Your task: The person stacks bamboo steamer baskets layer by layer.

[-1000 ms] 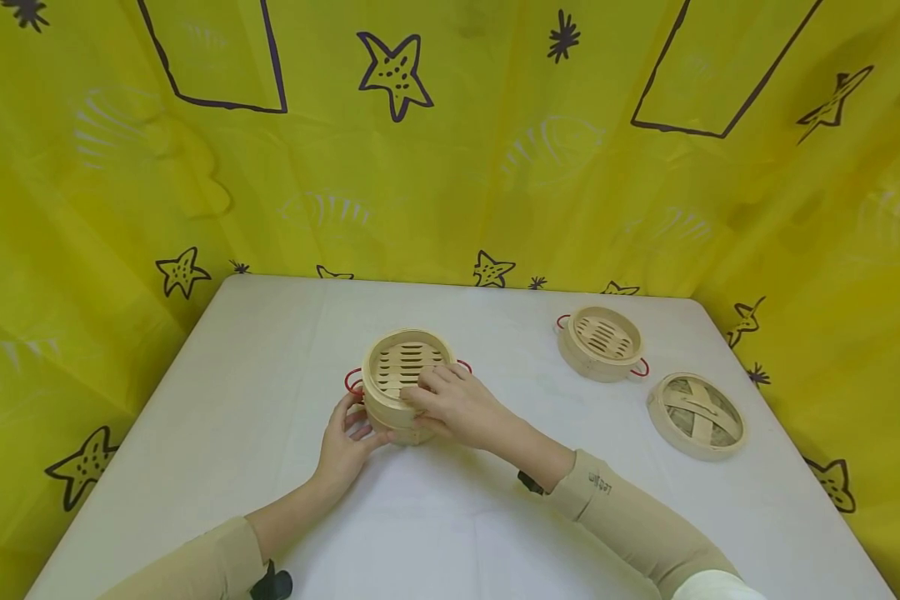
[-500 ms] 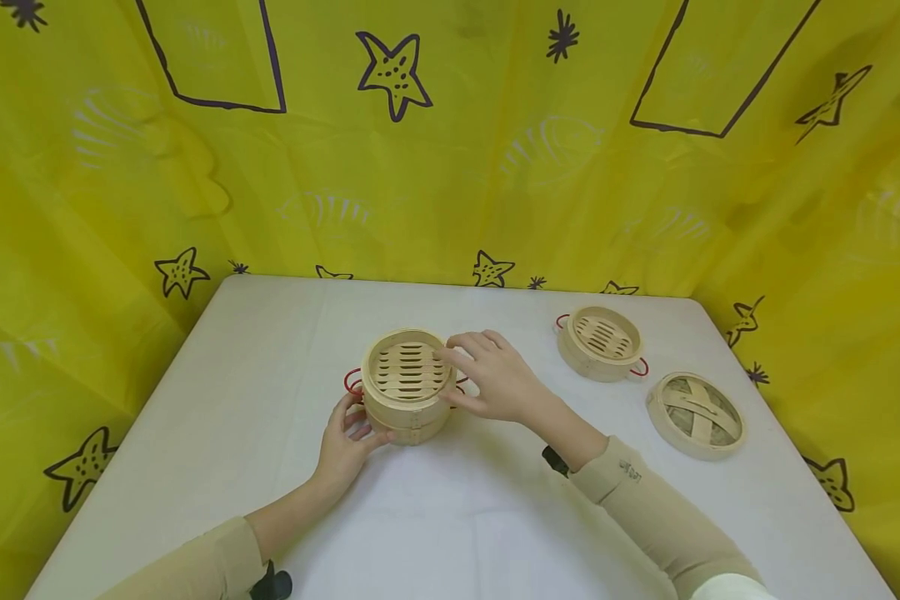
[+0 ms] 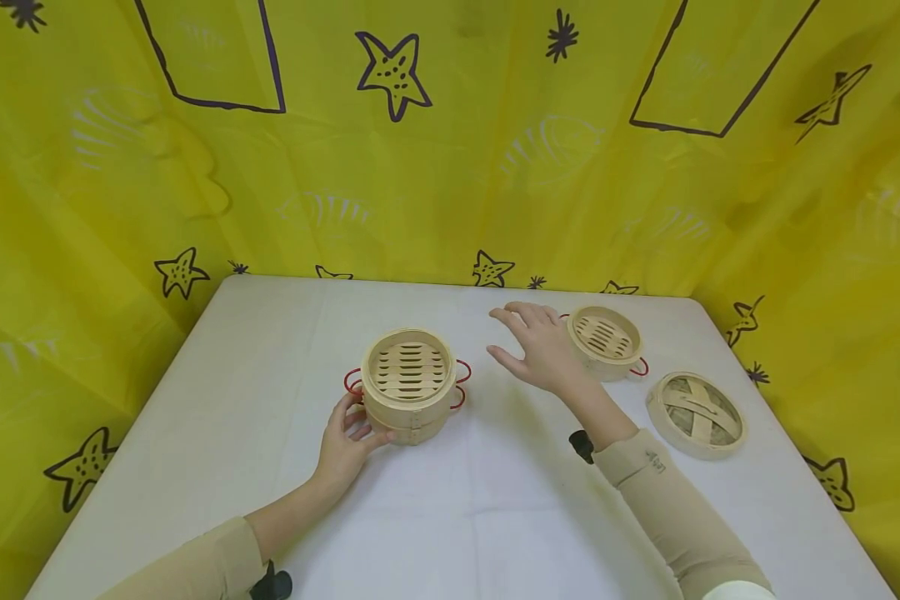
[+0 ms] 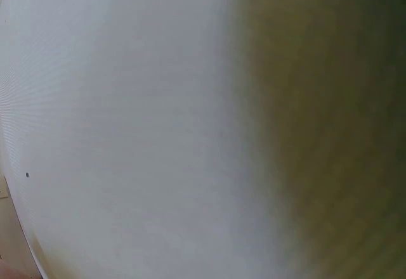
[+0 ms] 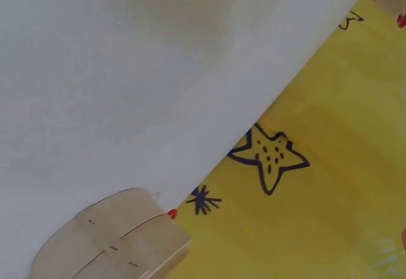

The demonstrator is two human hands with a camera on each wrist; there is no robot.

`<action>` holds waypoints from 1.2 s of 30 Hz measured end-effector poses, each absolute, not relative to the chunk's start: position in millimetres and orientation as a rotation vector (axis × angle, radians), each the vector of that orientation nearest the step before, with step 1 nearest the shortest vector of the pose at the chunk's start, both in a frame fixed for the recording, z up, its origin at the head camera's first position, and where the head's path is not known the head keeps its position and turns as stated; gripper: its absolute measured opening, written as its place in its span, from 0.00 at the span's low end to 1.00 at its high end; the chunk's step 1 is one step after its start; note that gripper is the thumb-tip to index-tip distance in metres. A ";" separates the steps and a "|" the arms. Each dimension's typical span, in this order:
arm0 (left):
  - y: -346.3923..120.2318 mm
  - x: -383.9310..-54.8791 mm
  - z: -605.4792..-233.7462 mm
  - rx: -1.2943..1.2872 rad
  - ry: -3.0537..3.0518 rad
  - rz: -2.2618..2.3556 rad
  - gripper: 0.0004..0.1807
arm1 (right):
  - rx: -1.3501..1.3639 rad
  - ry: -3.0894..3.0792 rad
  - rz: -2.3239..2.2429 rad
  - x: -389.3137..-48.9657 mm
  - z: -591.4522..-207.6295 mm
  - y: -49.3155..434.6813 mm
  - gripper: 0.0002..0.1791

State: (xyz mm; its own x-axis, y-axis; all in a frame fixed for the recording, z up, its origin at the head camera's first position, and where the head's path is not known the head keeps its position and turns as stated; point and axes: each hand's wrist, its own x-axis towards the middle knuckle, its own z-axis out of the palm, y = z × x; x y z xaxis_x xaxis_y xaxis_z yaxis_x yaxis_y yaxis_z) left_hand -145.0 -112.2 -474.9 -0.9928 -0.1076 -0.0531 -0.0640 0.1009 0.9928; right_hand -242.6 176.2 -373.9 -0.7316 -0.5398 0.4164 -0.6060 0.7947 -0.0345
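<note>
Two round bamboo steamer baskets (image 3: 409,375) with red side handles stand stacked near the middle of the table in the head view, slatted floor showing on top. My left hand (image 3: 342,446) holds the stack's lower left side, thumb at the front and fingers curled behind the left edge. Off to the right, my right hand (image 3: 540,346) is raised above the table with fingers spread, holding nothing. It partly covers a single bamboo steamer basket (image 3: 607,343). In the left wrist view a blurred sleeve (image 4: 336,114) fills the right side, and the hand is hidden.
A round bamboo lid (image 3: 697,415) with crossed strips lies at the table's right. The white table (image 3: 270,358) meets a yellow patterned curtain (image 3: 420,192) at back and sides. Part of a bamboo steamer (image 5: 114,238) shows at lower left in the right wrist view.
My right hand has come off the stack's top basket and moved right toward the single basket, fingers spreading. My left hand and the stack look unmoved.
</note>
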 end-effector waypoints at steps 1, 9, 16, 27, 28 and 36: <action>-112.3 -144.9 -475.0 0.182 -2.307 -2.077 0.46 | 0.840 -2.604 0.235 -244.7 -375.4 179.4 0.27; -112.9 -145.1 -476.7 0.164 -2.303 -2.075 0.46 | 0.649 -2.680 0.239 -257.0 -385.7 204.2 0.29; -112.4 -144.4 -476.6 0.155 -2.297 -2.082 0.46 | 0.455 -2.813 0.220 -266.7 -398.8 224.3 0.32; -112.8 -144.7 -476.5 0.174 -2.316 -2.084 0.46 | 0.277 -2.926 0.245 -278.3 -415.5 250.1 0.33; -112.8 -144.6 -476.4 0.173 -2.315 -2.086 0.46 | 0.268 -2.932 0.248 -278.2 -416.4 251.9 0.32; -113.0 -144.8 -475.8 0.186 -2.318 -2.091 0.46 | 0.207 -2.977 0.252 -275.5 -422.7 262.5 0.31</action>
State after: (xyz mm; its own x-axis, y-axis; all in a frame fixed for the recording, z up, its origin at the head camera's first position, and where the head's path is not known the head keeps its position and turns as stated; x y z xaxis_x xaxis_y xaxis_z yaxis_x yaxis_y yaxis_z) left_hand -144.8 -113.0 -475.8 -0.9928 -0.0975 -0.0695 -0.0791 0.0989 0.9919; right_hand -275.5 262.5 -422.7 -0.9798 -0.1247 0.1566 -0.1493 0.9763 -0.1565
